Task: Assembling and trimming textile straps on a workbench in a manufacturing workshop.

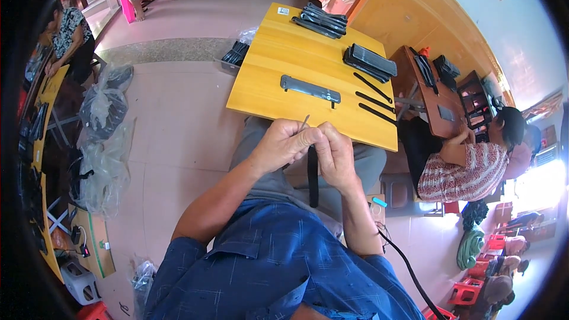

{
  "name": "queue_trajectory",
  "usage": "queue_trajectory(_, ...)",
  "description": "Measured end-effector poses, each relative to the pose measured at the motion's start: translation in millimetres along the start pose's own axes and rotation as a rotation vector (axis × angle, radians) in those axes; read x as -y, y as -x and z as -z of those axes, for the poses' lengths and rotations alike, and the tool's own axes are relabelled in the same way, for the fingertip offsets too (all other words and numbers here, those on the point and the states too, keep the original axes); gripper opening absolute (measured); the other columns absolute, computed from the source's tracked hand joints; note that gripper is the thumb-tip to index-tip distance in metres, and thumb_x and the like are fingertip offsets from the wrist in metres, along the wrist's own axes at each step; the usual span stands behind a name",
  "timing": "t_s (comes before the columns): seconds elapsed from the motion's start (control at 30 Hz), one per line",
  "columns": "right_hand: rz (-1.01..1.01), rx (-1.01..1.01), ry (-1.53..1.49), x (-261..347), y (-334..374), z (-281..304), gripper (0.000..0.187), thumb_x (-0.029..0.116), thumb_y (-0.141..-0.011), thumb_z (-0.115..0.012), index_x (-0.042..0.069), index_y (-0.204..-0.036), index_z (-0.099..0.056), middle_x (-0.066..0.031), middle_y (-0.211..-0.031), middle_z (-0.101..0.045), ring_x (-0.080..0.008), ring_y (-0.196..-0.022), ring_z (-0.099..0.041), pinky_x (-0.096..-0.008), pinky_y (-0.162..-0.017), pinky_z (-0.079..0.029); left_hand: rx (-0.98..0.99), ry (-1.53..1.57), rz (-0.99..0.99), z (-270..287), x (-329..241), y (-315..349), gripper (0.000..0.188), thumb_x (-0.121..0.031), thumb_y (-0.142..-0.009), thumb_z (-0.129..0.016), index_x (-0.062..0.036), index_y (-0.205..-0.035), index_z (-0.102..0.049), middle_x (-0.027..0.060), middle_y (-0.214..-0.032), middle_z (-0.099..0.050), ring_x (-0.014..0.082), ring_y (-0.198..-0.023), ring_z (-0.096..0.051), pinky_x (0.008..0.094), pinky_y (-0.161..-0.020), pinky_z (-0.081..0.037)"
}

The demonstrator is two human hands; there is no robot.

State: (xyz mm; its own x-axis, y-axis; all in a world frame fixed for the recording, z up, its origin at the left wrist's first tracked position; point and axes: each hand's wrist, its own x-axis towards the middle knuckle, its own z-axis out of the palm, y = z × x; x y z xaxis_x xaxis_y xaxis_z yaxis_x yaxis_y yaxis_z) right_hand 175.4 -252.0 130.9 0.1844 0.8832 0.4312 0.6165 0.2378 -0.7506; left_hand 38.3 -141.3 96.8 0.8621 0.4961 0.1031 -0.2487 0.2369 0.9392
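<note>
My left hand (289,144) and my right hand (336,157) meet just off the near edge of the yellow table (261,77), both with closed fingers. From the left fist pokes the tip of a thin, pointed metal tool (304,122); its kind is hidden by the fingers. A black strap (313,178) hangs down from the pinched fingers of my right hand, its upper end covered. Beyond the hands lies a long, flat black case (310,88) with small black tabs at its ends. Three loose black straps (374,101) rest to its right.
Black flat pieces form a stack (370,64) and a farther pile (320,21) on the table. A bin (230,66) of black parts stands at its left side. Another person (468,163) sits at a brown table on the right; one more (74,41) works far left near plastic bags (106,112).
</note>
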Motion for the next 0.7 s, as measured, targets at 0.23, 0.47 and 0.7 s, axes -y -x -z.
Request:
queue_trajectory(0.23, -0.04, 0.018, -0.117, -12.6, 3.5, -1.0, 0.022, 0.016, -0.109, -0.057, 0.002, -0.093, -0.06, -0.0108, -0.075, -0.058, -0.0195, -0.068, -0.055, -0.0337, -0.065, -0.048, -0.023, -0.028, -0.143, 0.5, 12.4, 3.9, 0.041, -0.031, -0.11, -0.062, -0.0077, -0.076, -0.058, -0.0025, -0.065, -0.054, 0.0047, -0.054, -0.048, 0.0232, -0.048, -0.039)
queue_trajectory(0.47, -0.136, -0.373, -0.266, -40.1, 0.5, -17.2, 0.027, 0.018, -0.112, -0.053, 0.005, -0.088, -0.058, 0.0005, -0.078, -0.054, -0.0105, -0.069, -0.048, -0.0286, -0.063, -0.043, -0.264, -0.099, -0.315, -23.2, 31.0, -14.1, 0.039, -0.022, -0.11, -0.059, -0.0081, -0.073, -0.057, -0.0031, -0.065, -0.054, 0.0047, -0.055, -0.049, 0.023, -0.049, -0.04)
queue_trajectory(0.7, -0.346, -1.077, -0.737, -124.8, -11.5, 83.1, 0.023, 0.027, -0.108, -0.05, 0.013, -0.09, -0.053, 0.0009, -0.073, -0.052, -0.0104, -0.059, -0.047, -0.0275, -0.056, -0.044, -0.636, 0.233, -0.346, 1.0, 10.9, 0.9, 0.034, -0.016, -0.107, -0.063, -0.0107, -0.074, -0.057, -0.0029, -0.06, -0.046, 0.0065, -0.049, -0.042, 0.0261, -0.046, -0.035)
